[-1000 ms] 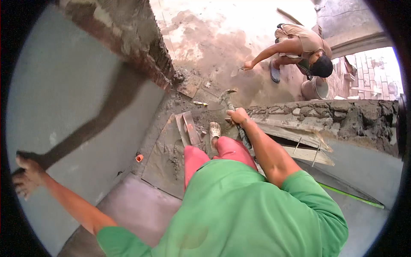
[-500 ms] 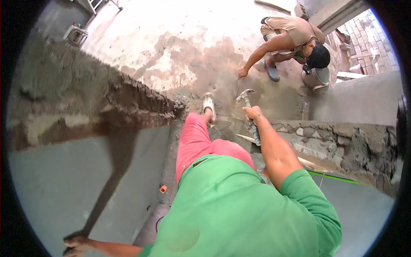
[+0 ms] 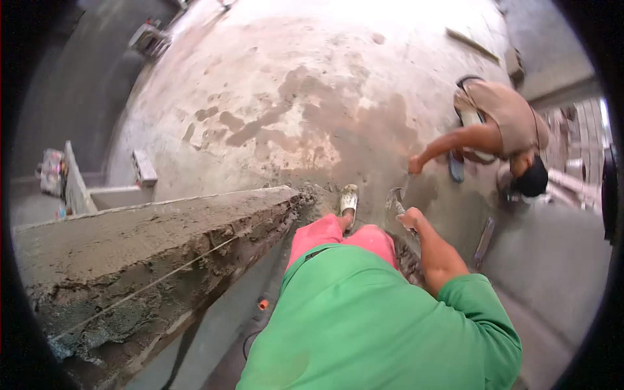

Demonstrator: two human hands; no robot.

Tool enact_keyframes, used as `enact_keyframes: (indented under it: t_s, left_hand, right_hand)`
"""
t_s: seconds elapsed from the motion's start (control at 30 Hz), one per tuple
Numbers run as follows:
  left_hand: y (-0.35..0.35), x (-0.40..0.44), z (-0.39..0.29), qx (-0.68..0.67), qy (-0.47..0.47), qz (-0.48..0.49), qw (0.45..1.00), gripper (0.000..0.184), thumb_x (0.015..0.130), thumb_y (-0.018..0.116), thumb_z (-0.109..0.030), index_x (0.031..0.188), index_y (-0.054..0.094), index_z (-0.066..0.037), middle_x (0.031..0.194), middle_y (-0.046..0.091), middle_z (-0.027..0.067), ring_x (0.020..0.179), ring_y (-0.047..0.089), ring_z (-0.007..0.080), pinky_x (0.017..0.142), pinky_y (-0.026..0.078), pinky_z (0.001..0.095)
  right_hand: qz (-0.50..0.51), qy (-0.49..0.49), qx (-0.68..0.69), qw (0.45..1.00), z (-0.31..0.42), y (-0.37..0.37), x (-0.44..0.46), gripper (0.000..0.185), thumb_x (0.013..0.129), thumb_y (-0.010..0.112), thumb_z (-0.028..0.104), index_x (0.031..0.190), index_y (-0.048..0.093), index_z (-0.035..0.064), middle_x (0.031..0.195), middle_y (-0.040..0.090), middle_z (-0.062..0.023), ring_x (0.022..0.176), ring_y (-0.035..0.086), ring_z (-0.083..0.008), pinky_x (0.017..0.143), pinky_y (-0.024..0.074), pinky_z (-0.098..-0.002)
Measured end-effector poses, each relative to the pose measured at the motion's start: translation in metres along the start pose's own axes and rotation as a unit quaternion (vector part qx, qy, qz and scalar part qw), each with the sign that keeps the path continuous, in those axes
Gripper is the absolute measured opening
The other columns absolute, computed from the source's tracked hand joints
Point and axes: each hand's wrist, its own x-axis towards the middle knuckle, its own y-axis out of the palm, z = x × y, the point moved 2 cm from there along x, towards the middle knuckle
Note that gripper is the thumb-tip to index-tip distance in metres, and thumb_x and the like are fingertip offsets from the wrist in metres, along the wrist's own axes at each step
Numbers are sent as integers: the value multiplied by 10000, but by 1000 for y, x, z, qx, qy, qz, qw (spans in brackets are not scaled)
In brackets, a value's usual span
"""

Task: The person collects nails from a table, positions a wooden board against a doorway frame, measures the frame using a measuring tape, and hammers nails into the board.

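My right hand (image 3: 410,219) is closed round the handle of a claw hammer (image 3: 394,197). The hammer's metal head points away from me, above the wet floor. Most of its handle is hidden by my hand and forearm. My left hand is out of the picture. Below the hammer, to the left, my foot stands in a pale, splashed clog (image 3: 349,197) by the end of a rough mortar-covered wall (image 3: 162,240).
A crouching person (image 3: 500,127) in a beige top and dark cap reaches toward the wet floor (image 3: 364,130) at right. A string line (image 3: 162,279) runs along the left wall. An orange pipe end (image 3: 263,304) sits low by my side. A wooden strip (image 3: 472,45) lies at the back.
My view has swung left, bringing the top of the left wall into sight. My left hand has left the picture. My right hand still holds the hammer.
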Motion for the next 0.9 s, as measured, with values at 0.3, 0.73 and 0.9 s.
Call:
enact_keyframes:
  t_s: [0.3, 0.73, 0.9]
  left_hand:
    - [-22, -53, 38, 177, -310, 9, 934, 756, 948, 470, -665, 1428, 430, -82, 1249, 469, 282, 1160, 495, 450, 840, 487, 598]
    - [-337, -398, -233, 112, -505, 847, 127, 736, 810, 774, -529, 1424, 540, -199, 1494, 473, 99, 1274, 517, 380, 991, 430, 596]
    - [-318, -430, -460, 56, -279, 958, 33, 934, 872, 650, -605, 1563, 291, -90, 1562, 382, 135, 1416, 370, 314, 1124, 343, 461]
  right_hand:
    - [-97, -100, 17, 990, 62, -224, 6, 444, 849, 676, 399, 937, 709, -35, 897, 715, -230, 896, 701, -349, 775, 526, -434]
    - [55, -127, -177, 974, 34, -410, 133, 365, 909, 620, 357, 1029, 662, 15, 974, 663, -196, 893, 632, -344, 791, 511, -452]
    - [145, -119, -254, 949, 84, -479, 121, 323, 931, 618, 335, 928, 652, 14, 830, 655, -154, 749, 627, -284, 707, 521, -422]
